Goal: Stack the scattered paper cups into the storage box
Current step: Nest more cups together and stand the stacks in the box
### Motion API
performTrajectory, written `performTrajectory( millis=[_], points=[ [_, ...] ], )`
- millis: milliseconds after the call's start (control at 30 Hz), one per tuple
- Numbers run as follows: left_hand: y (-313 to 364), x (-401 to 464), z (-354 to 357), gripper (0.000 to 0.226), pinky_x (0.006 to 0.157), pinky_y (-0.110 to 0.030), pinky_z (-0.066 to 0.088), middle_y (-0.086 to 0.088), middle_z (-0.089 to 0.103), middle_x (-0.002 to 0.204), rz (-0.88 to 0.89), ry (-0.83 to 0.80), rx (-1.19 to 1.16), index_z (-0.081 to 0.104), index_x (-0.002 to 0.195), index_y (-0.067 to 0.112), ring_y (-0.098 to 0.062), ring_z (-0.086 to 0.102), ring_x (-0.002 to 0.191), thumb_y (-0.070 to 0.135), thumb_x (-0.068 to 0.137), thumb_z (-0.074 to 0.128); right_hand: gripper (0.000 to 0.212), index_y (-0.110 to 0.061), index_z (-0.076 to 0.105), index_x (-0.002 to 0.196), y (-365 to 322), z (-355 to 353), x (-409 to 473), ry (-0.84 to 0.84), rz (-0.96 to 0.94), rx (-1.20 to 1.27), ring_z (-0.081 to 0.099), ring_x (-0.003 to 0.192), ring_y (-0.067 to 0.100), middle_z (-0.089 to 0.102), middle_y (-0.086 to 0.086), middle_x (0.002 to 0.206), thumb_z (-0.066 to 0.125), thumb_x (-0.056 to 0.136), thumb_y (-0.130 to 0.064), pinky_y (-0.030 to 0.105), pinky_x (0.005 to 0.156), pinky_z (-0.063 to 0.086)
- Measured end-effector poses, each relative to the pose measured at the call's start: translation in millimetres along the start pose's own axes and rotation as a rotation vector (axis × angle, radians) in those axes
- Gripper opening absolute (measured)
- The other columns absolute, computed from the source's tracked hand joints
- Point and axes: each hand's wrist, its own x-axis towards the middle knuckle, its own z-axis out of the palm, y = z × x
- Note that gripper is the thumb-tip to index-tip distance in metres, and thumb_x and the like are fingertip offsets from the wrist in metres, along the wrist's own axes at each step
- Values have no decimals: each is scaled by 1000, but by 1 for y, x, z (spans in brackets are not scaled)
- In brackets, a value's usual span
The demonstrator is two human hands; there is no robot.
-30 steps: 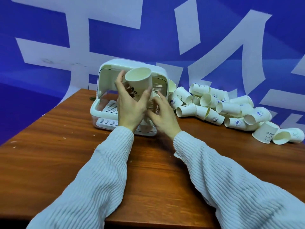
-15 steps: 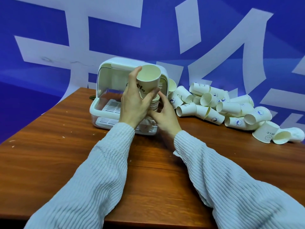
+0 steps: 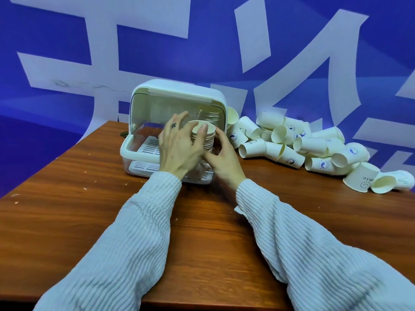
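A blue wall (image 3: 67, 108) with broad white strokes is filling the background behind a reddish-brown wooden table (image 3: 67, 209). On the table a white storage box (image 3: 143, 151) is standing with its domed lid raised, its open front facing the person. Inside it, a stack of paper cups (image 3: 207, 140) is standing upright, long axis vertical, mouth facing up; the cups are cream-white, and their nested rims are showing as tight ridges down the side.

The left hand (image 3: 179, 147) is resting against the stack's left side, its thumb lying up over the top rim while the other fingers (image 3: 177, 118) are spreading almost straight toward the back of the box. The right hand (image 3: 224, 156) is curling around the stack's lower right side, thumb toward the front (how firmly it is gripping is hard to tell).

To the right of the right hand's fingers, a heap of loose paper cups (image 3: 303, 144) is lying on the table, most on their sides with mouths pointing various ways, a few bearing small blue logos.
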Motion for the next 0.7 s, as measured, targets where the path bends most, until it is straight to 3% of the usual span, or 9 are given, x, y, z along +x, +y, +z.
performTrajectory(
  millis=[100, 167, 233, 367, 467, 600, 700],
  points=[
    [-5, -1, 6, 51, 115, -54, 36, 3, 53, 152, 3, -26, -71, 65, 133, 20, -20, 45, 142, 45, 102, 33, 73, -21, 45, 153, 1, 1, -2, -17, 10, 31, 56, 128, -4, 61, -11, 142, 81, 89, -26, 19, 107, 46],
    [-7, 0, 9, 49, 111, -50, 41, 3, 55, 150, -6, -36, -100, 65, 133, 19, -19, 54, 134, 43, 102, 36, 101, -25, 25, 163, 6, 0, -3, -47, 31, 14, 51, 137, 0, 52, -8, 153, 83, 82, -40, 31, 117, 42],
    [-8, 1, 11, 50, 112, -45, 42, 2, 53, 153, -2, -50, -108, 62, 138, 16, -20, 54, 135, 42, 104, 37, 113, -30, 8, 166, 10, -4, -6, -30, 67, 8, 48, 140, 2, 47, -7, 156, 82, 81, -41, 30, 118, 38],
    [-8, -4, 13, 63, 124, -47, 26, -3, 32, 166, 22, -40, 5, 36, 158, 15, -22, 29, 153, 51, 106, 34, 76, -30, 31, 159, 29, -30, -7, 241, 130, -160, 47, 138, 9, 49, -7, 149, 68, 93, -22, 30, 115, 39],
    [3, -17, 17, 70, 125, -49, 14, -3, 18, 171, 80, 37, 104, 24, 162, 20, -20, 8, 159, 58, 105, 36, 54, -24, 46, 151, 55, -63, 8, 352, 241, -400, 53, 133, 21, 49, 0, 151, 59, 99, -30, 31, 104, 40],
    [22, -31, 26, 63, 123, -53, 22, -5, 37, 161, 298, 97, 60, 43, 152, 20, -24, 19, 156, 53, 99, 44, 68, -22, 34, 158, 77, -100, 32, 301, 352, -548, 46, 141, 25, 36, 0, 162, 61, 99, -40, 38, 108, 39],
    [27, -39, 36, 60, 121, -54, 24, -6, 43, 157, 372, 83, 67, 50, 148, 19, -26, 24, 154, 51, 97, 49, 80, -32, 21, 162, 87, -113, 47, 223, 328, -605, 38, 148, 23, 20, -5, 170, 64, 95, -40, 42, 107, 42]
  ],
)
